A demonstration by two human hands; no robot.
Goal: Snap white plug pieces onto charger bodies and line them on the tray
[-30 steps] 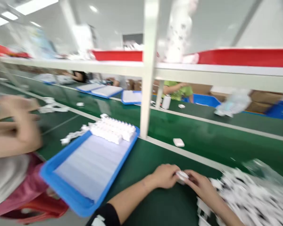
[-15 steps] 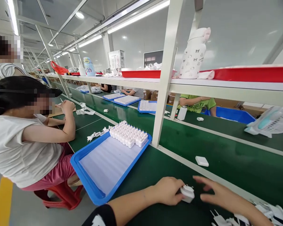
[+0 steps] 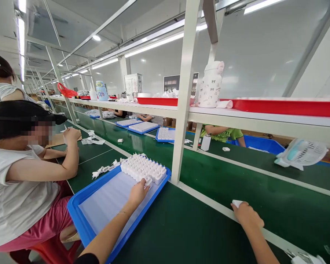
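Tray [image 3: 74, 212]: smooth blue plastic. Liner [image 3: 103, 201]: matt, white (paper or cloth, indistinguishable here). Plugs [image 3: 141, 167]: smooth white plastic. Belt [image 3: 217, 183]: glossy, green. Post [image 3: 183, 110]: smooth, apparently painted metal. Stool [image 3: 53, 251], near left: red plastic.

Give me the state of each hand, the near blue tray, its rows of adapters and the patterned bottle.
Left hand: closed on an adapter
Right hand: closed on a white piece
Near blue tray: part-filled
Rows of adapters: prongs up
Patterned bottle: upright, capped

White block [image 3: 237, 202] partly hidden by right hand [image 3: 246, 215].
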